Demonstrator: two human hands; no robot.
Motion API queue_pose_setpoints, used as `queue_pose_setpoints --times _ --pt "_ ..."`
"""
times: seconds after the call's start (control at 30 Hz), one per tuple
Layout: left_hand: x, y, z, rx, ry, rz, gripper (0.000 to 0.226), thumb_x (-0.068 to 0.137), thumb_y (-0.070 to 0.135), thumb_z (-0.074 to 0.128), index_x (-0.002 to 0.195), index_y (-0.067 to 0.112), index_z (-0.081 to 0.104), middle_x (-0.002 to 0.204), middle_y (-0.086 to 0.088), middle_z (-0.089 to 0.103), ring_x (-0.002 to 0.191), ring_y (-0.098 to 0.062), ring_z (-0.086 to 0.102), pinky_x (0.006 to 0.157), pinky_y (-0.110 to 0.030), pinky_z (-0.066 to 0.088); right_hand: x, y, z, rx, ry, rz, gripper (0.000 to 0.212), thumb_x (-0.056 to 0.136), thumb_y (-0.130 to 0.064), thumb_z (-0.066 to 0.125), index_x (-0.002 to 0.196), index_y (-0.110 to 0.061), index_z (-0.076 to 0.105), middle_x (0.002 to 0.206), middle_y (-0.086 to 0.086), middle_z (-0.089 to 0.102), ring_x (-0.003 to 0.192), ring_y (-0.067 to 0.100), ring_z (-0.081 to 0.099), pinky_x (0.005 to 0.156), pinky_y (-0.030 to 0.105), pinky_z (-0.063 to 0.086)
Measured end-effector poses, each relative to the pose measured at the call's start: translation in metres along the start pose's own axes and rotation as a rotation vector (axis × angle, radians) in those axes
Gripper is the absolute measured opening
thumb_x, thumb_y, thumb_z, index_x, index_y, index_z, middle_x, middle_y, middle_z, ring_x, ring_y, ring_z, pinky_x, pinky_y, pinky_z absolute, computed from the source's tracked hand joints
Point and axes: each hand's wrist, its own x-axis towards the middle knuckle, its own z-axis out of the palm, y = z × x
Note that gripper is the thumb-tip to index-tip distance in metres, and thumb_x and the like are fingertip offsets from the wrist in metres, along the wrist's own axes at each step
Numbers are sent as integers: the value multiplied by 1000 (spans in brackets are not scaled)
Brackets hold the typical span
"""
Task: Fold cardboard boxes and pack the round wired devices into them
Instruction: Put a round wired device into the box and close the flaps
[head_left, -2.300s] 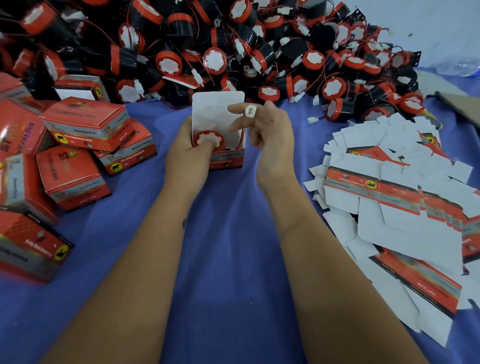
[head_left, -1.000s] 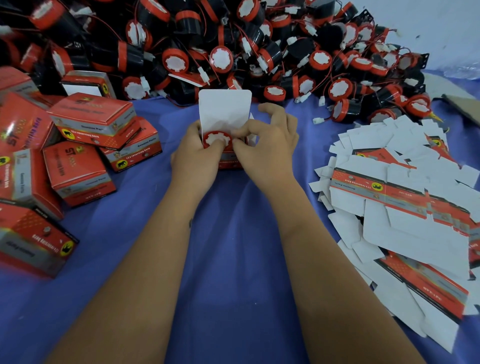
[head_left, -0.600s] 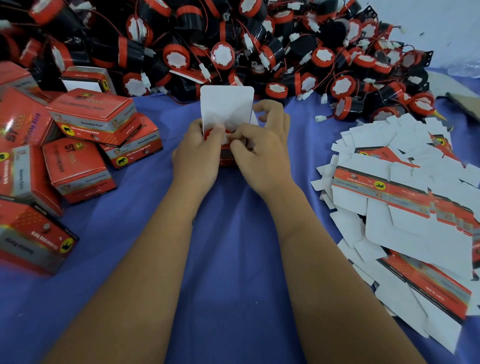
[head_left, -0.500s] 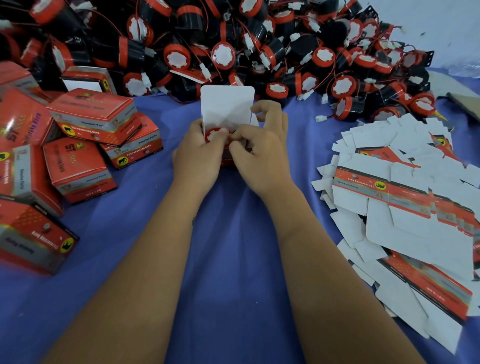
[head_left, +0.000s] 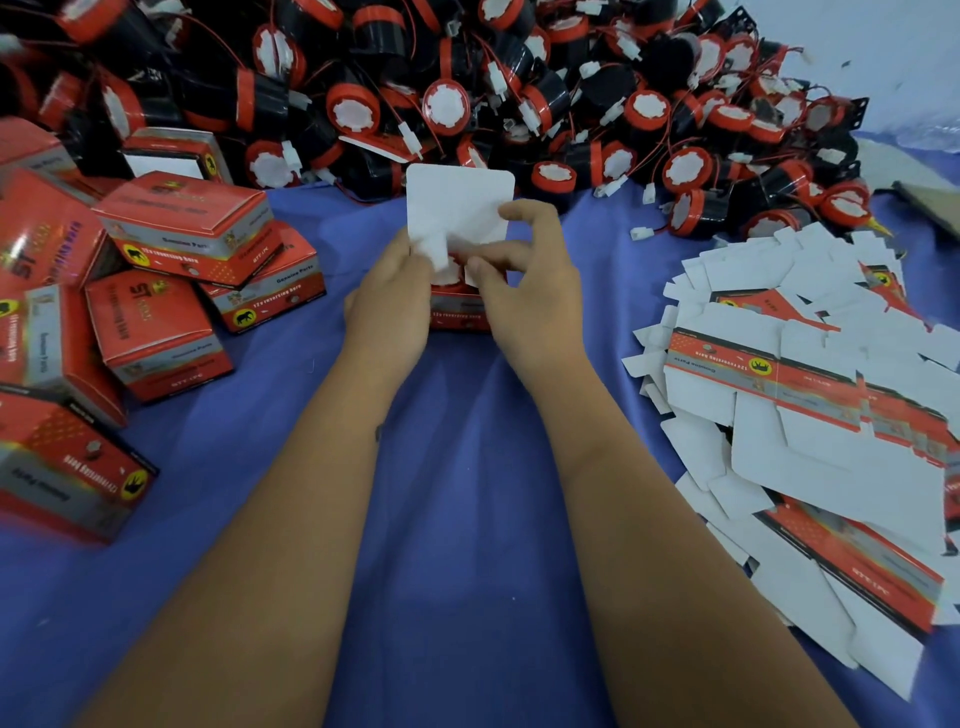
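Both hands are working on one small red printed cardboard box (head_left: 457, 312) sitting on the blue cloth-covered bench (head_left: 457, 493), roughly mid-scene, just near of the big heap. The left hand (head_left: 387, 306) wraps round the box's left side, its thumb pushing a small white side flap (head_left: 434, 252) inward over the opening. The right hand (head_left: 524, 291) has its fingers curled, thumb and forefinger pinching the other little white flap (head_left: 475, 273) on the right. The box's tall white lid flap (head_left: 460, 200) stands upright behind them, not yet folded down. There's a bit of red peeking between the flaps, so a round device seems to be inside, but it's mostly hidden and kind of blurry.

Across the far side there's a huge pile of round black-and-red wired devices (head_left: 447, 78) with white faces, thin red wires and little white plug connectors sticking out everywhere.

On the left sits a loose bunch of closed red printed boxes (head_left: 156, 322), some stacked on each other, some tipped on their sides. One at the far left edge of that bunch shows a white panel.

On the right is a messy spread of flat unfolded cardboard blanks (head_left: 810, 415), mostly white side up with red printed strips showing, overlapping each other down to the near right corner.
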Motion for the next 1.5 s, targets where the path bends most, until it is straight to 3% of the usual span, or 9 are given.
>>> queue_pose_setpoints --times 0.07,0.17,0.27,0.37,0.5,0.7,0.87,1.2,1.5 --pt "1 -5 1 38 0 39 44 98 20 36 133 40 55 115 4 67 111 -21 59 100 -48 48 -1 0 3 72 86 -2 56 82 -4 68 130 -15 41 101 -5 62 95 6 58 82 11 44" --pt "2 -7 0 -8 37 119 42 98 11 43 131 35 53 116 14 64 108 -3 58 95 -26 49 2 5 0 119 128 17 79 79 -5 73 145 -20 32 124 -1 46 110 14 50 92 19 45" --pt "-2 -2 -3 -52 155 221 37 92 3 57 97 40 55 103 22 60 101 6 55 80 -9 44 3 8 -8 280 -64 146 42 86 1 64 121 -22 59 121 2 61 109 16 59 93 34 52" --pt "-5 -3 -6 -32 170 258 30 88 -1 63 85 29 65 104 15 65 100 0 60 76 -10 48 4 8 -12 459 -43 226 34 83 12 46 86 -10 72 106 5 67 89 4 64 73 22 52" --pt "-7 0 -12 -175 82 165 31 87 -3 50 84 18 72 111 8 69 93 7 64 71 -10 50 4 8 -15 540 -68 308 27 67 -7 50 77 -4 75 101 -1 73 89 0 64 63 9 46" --pt "-10 -1 -15 19 -48 213 33 91 0 55 116 15 72 134 10 57 117 3 52 89 -9 46 5 13 -9 51 24 156 18 94 -15 59 87 -24 72 118 -1 50 110 7 52 88 17 44" --pt "-7 -7 -14 226 -54 328 37 93 8 66 128 21 65 138 11 49 121 7 41 98 -5 36 3 14 -18 197 -80 188 26 89 -9 62 109 -21 71 118 -6 52 97 -3 55 83 10 45" --pt "-5 -8 -14 180 30 356 26 95 11 63 118 23 68 117 11 56 122 3 48 95 1 32 -1 11 -16 131 -99 82 31 87 -5 68 108 -28 71 117 2 62 106 17 62 94 35 52" --pt "-6 -5 -15 -37 31 306 25 93 6 65 102 29 69 113 14 61 125 2 51 104 -19 43 -2 9 -15 94 -79 57 20 93 -10 61 100 -27 68 114 4 65 101 15 62 87 30 53"
